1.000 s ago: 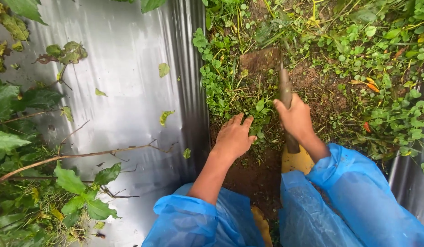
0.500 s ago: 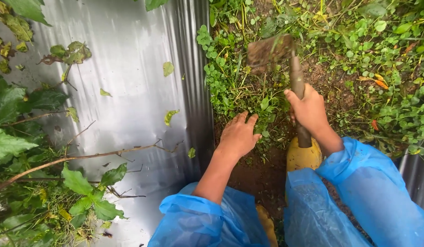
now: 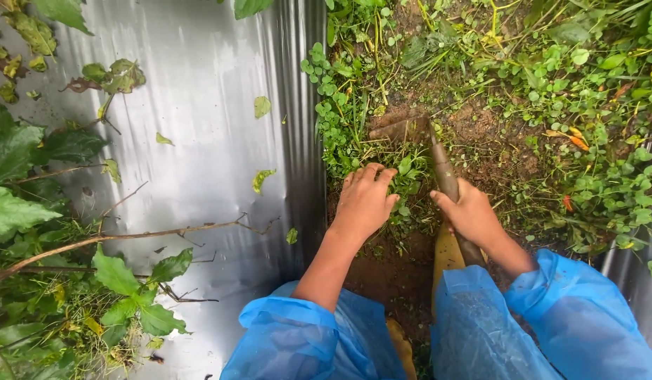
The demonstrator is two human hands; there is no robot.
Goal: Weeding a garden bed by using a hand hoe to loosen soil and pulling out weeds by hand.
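My right hand [image 3: 472, 214] grips the wooden handle of a small hoe [image 3: 442, 172]. Its muddy blade [image 3: 400, 129] is down in the weeds and soil ahead of me. My left hand [image 3: 365, 200] rests on a clump of low green weeds [image 3: 410, 169] just left of the handle, fingers curled into the plants. Both arms wear blue plastic raincoat sleeves [image 3: 308, 348]. Bare brown soil [image 3: 386, 271] shows between my hands and body.
A shiny corrugated metal sheet [image 3: 199, 141] with fallen leaves lies along the left of the strip. A thin bare branch [image 3: 129, 238] and leafy plants [image 3: 30, 169] overhang it. Dense small-leaved weeds [image 3: 593, 112] cover the ground to the right. A yellow boot [image 3: 445, 257] shows below my right hand.
The hoe blade has swung down from a raised position into the weeds in front. My left hand has stayed on the weed clump.
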